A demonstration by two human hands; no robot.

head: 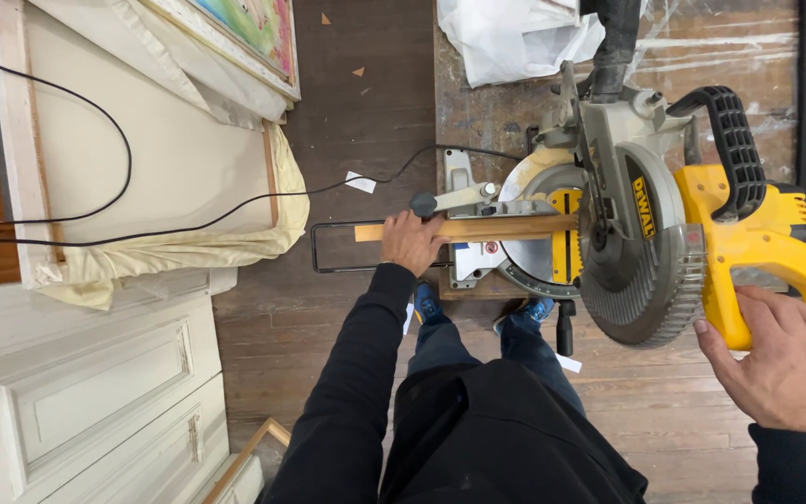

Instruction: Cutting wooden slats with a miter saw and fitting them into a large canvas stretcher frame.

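Hands split across a yellow mitre saw (646, 233) on the dark plank floor (664, 411). Left hand (412, 243) presses flat on a wood strip (478, 228), fingers closed over its top, pinning it on the saw bed (473, 266); strip runs left-right, its right end tucked under the blade guard (641, 289), left end overhanging the wire extension frame (333, 247). Right hand (781, 359) sits at the saw's yellow handle (767, 280), fingers curled and touching its underside, not fully wrapped round it. Saw head is tilted up, black top grip (734, 145) free. Black cable (235, 210) trails left from the saw over a cream panel with draped cloth (170, 177). White panelled door (86, 392) lies lower left, crumpled white plastic sheet (515, 37) above the saw. Blue shoes (426, 301) show just beside the saw base.
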